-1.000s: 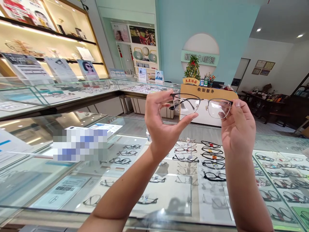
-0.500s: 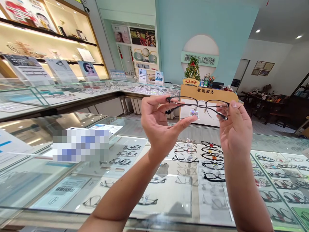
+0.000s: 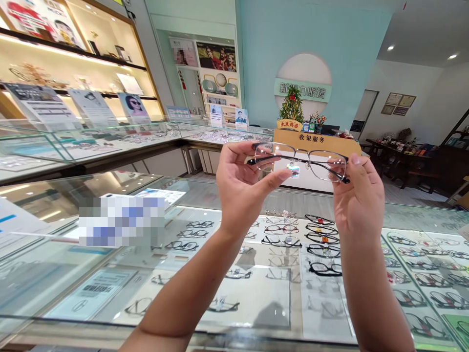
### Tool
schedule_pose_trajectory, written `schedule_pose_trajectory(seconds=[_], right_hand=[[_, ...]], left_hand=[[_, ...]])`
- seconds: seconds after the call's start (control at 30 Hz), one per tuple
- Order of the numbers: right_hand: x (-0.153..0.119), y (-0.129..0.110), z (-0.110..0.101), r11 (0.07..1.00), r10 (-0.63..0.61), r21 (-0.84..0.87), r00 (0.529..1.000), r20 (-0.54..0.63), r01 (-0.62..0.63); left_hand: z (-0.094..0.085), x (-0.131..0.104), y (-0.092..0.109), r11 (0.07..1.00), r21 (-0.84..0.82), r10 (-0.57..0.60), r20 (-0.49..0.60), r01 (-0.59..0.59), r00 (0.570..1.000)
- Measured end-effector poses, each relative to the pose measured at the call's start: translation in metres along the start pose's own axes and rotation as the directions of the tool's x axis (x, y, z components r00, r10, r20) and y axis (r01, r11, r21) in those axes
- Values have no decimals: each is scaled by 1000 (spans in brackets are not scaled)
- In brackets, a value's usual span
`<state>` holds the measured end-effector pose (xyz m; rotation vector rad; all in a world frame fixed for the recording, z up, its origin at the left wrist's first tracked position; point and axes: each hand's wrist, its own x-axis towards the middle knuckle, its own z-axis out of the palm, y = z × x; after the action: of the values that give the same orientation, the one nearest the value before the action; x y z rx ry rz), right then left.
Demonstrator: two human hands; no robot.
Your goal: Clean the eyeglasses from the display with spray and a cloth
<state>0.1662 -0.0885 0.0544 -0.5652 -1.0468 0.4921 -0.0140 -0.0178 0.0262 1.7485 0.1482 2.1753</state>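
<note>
A pair of glasses with a dark upper rim and thin metal lower rims is held up above the glass counter. My left hand grips its left end, with the thumb stretched toward the small shiny tag on the lens. At the right end, my right hand pinches the frame between thumb and fingers. Both temples are folded behind the lenses. Some fingertips show through the lenses.
Below lies a glass display counter with rows of glasses. White papers rest on its left part. Farther back stand another glass case, lit shelves and a wooden cashier desk with a plant.
The glasses have tilted slightly, and their lenses and temples show at a different angle. My left thumb has shifted a little to the left.
</note>
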Motion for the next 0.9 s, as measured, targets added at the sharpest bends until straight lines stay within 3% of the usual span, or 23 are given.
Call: schedule_pose_trajectory(seconds=[0.13, 0.5, 0.63, 0.9], right_hand=[[-1, -5, 1, 1000, 8, 20, 1000, 6, -8], [-1, -5, -3, 999, 13, -52, 999, 44, -11], [1, -2, 0, 1000, 21, -15, 1000, 1, -21], [9, 11, -3, 995, 92, -40, 995, 33, -91]], left_hand=[[0, 3, -6, 998, -64, -26, 5, 26, 1000], [-2, 1, -11, 999, -31, -15, 29, 16, 999], [-4, 5, -10, 999, -8, 48, 42, -48, 998], [-4, 11, -7, 987, 27, 154, 80, -156, 985]])
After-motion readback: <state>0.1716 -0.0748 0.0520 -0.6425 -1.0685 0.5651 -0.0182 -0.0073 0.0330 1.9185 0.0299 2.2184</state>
